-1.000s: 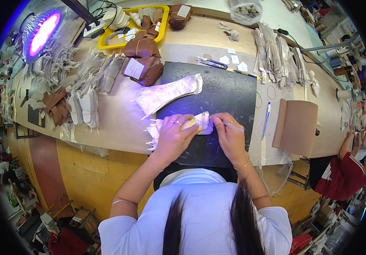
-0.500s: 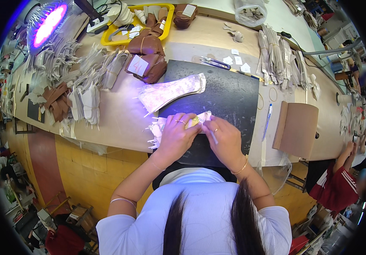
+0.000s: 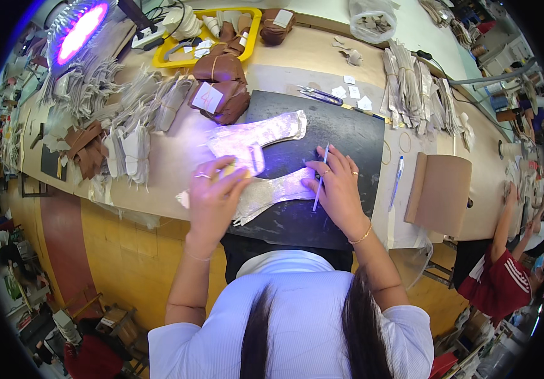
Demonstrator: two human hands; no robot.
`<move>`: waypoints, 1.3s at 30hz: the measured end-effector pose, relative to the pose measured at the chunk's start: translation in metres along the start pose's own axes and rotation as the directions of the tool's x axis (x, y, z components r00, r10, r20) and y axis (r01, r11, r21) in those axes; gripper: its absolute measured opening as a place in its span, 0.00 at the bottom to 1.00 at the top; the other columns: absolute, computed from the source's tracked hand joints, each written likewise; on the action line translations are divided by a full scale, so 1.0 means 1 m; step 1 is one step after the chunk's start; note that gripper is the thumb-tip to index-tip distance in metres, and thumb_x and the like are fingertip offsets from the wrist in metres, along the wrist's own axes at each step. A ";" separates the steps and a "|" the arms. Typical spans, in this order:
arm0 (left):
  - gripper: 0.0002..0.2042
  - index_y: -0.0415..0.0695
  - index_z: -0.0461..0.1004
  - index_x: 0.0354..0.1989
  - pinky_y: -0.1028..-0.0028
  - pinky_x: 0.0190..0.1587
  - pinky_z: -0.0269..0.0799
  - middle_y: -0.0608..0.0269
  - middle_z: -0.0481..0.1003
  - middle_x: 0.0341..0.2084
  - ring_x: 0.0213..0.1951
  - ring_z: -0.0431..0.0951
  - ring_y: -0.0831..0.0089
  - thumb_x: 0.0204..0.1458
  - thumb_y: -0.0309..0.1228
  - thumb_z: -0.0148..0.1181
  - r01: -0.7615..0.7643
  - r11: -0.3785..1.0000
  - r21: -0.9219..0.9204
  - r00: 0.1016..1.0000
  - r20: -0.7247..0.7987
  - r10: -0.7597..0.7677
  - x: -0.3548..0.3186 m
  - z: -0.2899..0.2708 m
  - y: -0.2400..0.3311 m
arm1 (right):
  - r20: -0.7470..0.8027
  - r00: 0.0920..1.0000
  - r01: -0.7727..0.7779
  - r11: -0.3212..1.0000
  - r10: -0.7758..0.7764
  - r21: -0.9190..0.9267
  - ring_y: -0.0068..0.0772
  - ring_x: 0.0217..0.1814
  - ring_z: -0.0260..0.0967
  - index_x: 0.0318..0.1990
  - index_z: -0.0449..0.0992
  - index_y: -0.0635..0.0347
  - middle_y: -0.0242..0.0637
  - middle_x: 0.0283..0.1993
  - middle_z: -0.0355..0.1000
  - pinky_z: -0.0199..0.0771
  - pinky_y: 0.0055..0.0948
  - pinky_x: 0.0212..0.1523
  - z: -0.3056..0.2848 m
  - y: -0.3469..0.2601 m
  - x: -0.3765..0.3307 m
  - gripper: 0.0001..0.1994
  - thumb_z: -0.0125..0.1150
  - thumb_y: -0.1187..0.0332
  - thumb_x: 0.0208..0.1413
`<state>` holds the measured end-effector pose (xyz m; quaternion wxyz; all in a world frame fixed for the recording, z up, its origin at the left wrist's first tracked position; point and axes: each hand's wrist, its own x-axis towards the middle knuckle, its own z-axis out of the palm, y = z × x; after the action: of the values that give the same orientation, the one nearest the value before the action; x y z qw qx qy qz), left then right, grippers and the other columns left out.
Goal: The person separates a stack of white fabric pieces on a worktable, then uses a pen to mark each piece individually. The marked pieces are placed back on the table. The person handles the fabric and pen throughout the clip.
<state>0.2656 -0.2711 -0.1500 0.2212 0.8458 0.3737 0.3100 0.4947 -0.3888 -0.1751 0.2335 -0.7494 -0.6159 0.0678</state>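
A silvery, shoe-shaped cut piece (image 3: 275, 189) lies on the near part of a black mat (image 3: 354, 136). My left hand (image 3: 212, 199) rests on its left end, the fingers curled over a small yellowish object (image 3: 229, 170). My right hand (image 3: 336, 188) lies flat on the right end of the piece, with a slim pen (image 3: 320, 180) held between its fingers, tip pointing toward me. A stack of similar silvery pieces (image 3: 256, 134) lies just beyond, lit purple.
Brown leather bundles (image 3: 221, 88) with a white tag, a yellow tray (image 3: 164, 60), stacks of pale cut pieces (image 3: 133, 142) (image 3: 411, 88), a purple lamp (image 3: 79, 28), a blue-handled tool (image 3: 316, 95), a loose pen (image 3: 397, 183), a brown sheet (image 3: 442, 192). Another person in red (image 3: 499, 278) works at the right.
My hands were together over the middle of the silvery piece; now they have spread apart to its two ends. The pen now shows between my right fingers.
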 end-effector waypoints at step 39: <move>0.13 0.45 0.82 0.44 0.60 0.51 0.72 0.59 0.79 0.46 0.46 0.77 0.58 0.49 0.27 0.71 -0.268 0.959 -0.091 0.927 0.246 0.282 -0.003 0.019 0.024 | -0.184 0.947 -0.115 0.812 0.264 0.573 0.28 0.38 0.70 0.57 0.76 0.58 0.36 0.46 0.74 0.73 0.28 0.42 -0.005 0.018 0.065 0.20 0.69 0.72 0.56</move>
<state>0.2892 -0.2913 -0.1499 0.2456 0.9162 0.2109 0.2361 0.5281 -0.3302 -0.1660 0.5097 -0.7097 -0.4557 0.1697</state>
